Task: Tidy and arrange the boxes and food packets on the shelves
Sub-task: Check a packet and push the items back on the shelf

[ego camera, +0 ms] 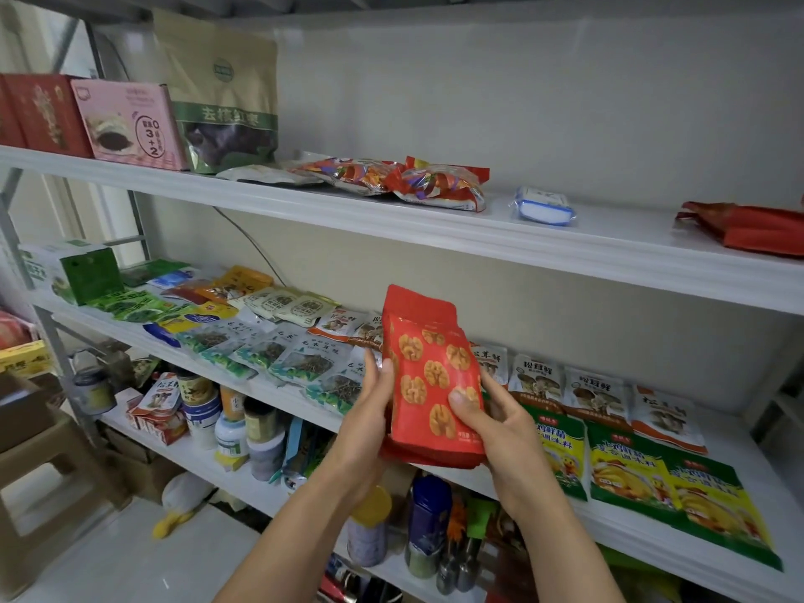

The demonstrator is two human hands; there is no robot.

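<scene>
I hold a red walnut packet [428,376] upright in front of the middle shelf [278,396]. My left hand [370,402] grips its left edge and back. My right hand [491,417] grips its lower right side, thumb on the front. Flat rows of food packets cover the middle shelf: green-and-white tea packets [278,350], mushroom seasoning sachets [596,391] and green-yellow seasoning bags [687,480]. On the top shelf [565,245] stand a red box [43,113], a pink box [130,124] and a tall date pouch [224,97].
The top shelf also carries red candy bags [404,180], a white-blue pack [544,205] and a red bag [757,228] at the far right. Jars and bottles [230,424] crowd the lower shelf. A brown stool [48,467] and cardboard boxes sit at the left on the floor.
</scene>
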